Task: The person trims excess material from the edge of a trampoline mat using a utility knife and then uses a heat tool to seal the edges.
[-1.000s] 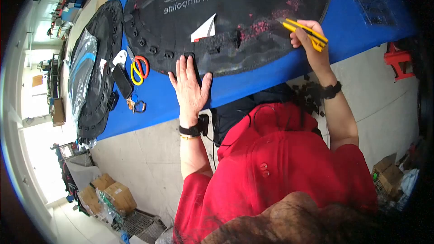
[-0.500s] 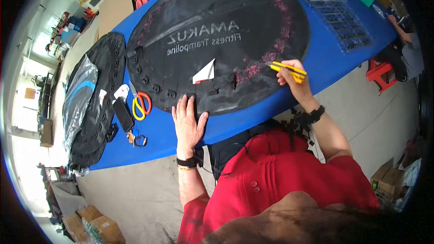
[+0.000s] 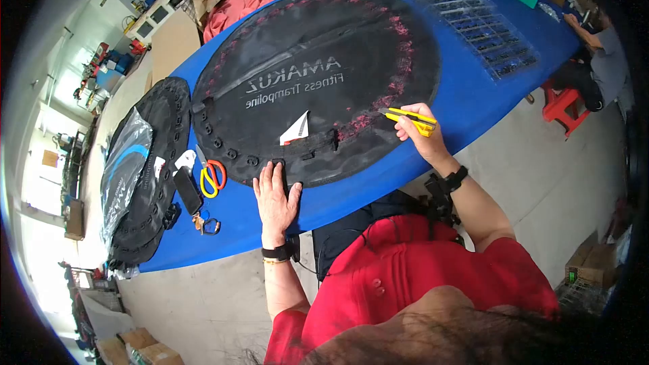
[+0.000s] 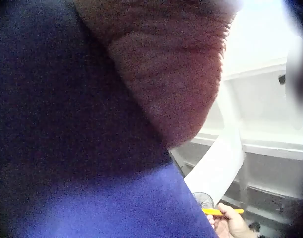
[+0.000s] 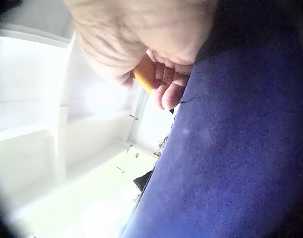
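Yellow cutter [image 3: 420, 122] lies gripped in right hand [image 3: 424, 136].

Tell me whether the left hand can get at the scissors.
Probably yes: the left hand lies open, and only blue table and the mat's edge show between it and the scissors.

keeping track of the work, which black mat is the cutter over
The larger mat, printed AMAKUZ: the right hand holds the cutter at its pink marks. The left mat carries a plastic bag.
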### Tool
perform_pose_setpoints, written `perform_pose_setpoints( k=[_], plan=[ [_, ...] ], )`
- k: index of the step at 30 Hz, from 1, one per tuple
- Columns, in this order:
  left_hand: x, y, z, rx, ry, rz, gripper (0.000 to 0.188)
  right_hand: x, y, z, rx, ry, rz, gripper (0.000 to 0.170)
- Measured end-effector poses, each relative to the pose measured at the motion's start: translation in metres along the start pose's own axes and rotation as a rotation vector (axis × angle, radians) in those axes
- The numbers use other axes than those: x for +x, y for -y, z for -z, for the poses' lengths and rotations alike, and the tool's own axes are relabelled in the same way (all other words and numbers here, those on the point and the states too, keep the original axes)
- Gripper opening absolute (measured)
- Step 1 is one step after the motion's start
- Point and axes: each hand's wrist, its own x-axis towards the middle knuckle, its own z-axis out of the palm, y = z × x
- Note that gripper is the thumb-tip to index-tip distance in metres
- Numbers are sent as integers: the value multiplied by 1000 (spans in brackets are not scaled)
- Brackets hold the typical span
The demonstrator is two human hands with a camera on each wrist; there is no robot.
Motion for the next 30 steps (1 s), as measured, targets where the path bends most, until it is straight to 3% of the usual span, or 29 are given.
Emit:
perform_pose_setpoints(
  k=[15,19,20,23,25,27,30],
  plan=[
    [15,-5,2,-38,75,53,73,2,8,5,-119,104,2,27],
    [34,-19,18,-252,120,221,66,5,13,5,-127,102,-35,29],
    [44,-29,19,-190,18,185,53,6,15,4,-129,97,-60,30],
    [73,-57,25,-330,70,313,40,6,13,8,-151,106,-118,35],
    [94,-73,18,-465,48,214,34,7,16,10,-120,117,-189,36],
    [113,-94,21,-496,230,244,37,11,24,6,-46,129,-239,39],
    [133,-98,3,-362,339,78,44,13,28,8,-90,167,-255,40]
  ],
)
